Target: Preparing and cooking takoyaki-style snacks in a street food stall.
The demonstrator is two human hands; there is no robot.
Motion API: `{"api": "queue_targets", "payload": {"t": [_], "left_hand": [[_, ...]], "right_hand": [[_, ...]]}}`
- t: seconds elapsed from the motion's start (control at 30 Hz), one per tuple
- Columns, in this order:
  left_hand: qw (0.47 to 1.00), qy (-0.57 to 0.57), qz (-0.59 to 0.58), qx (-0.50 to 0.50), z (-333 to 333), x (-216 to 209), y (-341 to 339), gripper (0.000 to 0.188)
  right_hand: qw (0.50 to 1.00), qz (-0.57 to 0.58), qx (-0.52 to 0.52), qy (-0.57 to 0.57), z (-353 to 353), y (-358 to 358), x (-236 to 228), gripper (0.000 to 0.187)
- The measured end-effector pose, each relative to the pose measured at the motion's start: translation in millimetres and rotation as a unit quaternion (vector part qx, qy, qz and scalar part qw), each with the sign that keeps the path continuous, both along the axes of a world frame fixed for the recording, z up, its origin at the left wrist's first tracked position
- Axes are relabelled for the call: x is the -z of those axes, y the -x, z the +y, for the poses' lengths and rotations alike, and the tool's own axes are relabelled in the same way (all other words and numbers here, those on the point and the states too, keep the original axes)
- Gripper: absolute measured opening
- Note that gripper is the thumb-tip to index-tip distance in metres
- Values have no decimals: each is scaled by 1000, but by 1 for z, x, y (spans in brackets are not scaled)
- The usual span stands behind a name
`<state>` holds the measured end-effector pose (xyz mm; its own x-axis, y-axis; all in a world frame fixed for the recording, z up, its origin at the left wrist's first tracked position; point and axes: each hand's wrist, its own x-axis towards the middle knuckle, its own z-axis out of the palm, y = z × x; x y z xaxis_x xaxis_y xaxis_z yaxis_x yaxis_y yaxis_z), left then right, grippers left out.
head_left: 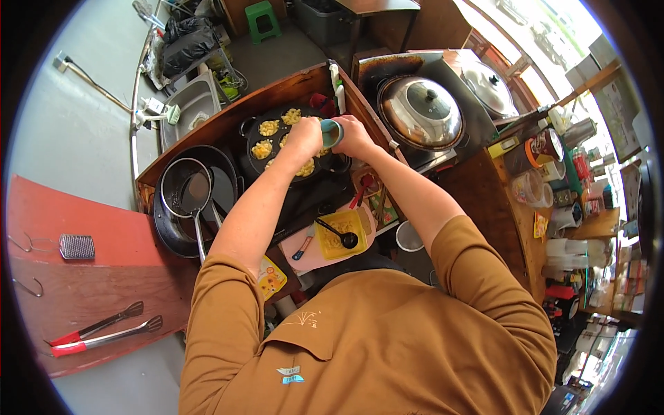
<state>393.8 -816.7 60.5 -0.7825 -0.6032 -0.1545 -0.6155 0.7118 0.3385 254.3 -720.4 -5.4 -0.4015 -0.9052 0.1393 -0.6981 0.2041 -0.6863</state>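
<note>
Both my hands are over a round black pan (pixel 248 142) whose several wells hold clumps of small yellow pieces (pixel 262 149). My right hand (pixel 354 136) is wrapped round a small blue-green cup (pixel 333 132), tilted above the pan's right side. Right against the cup, my left hand (pixel 306 138) has its fingers drawn together. Its fingertips are partly hidden, and I cannot make out what they hold. Nearer to me, a yellow tub (pixel 332 243) with a black ladle (pixel 347 239) in it sits on a pink tray (pixel 302 238).
To the left, a strainer pot (pixel 185 181) rests in a large black wok (pixel 166 228). A lidded wok (pixel 420 114) stands at the right beyond a wooden partition. Tongs (pixel 111 336) and a grater (pixel 77 246) hang on the red panel. Cups and jars crowd the right-hand shelf (pixel 515 228).
</note>
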Motion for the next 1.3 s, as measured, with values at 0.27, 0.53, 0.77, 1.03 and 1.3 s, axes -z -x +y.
{"api": "queue_targets", "payload": {"t": [0.27,0.53,0.77,1.03,1.3], "left_hand": [[998,-29,45,-17,4,-5,2,12],[999,-32,25,-10,11,10,0,17],[999,-21,36,6,10,8,8,15],[990,-69,109,-63,4,33,-4,13],[971,-16,240,-5,20,35,-9,19]], "right_hand": [[1000,0,0,-3,2,3,-3,75],[1000,6,-10,-14,4,5,-10,76],[1000,10,3,-17,7,9,-7,78],[1000,6,12,-12,11,13,3,78],[1000,8,13,-6,13,13,6,76]]}}
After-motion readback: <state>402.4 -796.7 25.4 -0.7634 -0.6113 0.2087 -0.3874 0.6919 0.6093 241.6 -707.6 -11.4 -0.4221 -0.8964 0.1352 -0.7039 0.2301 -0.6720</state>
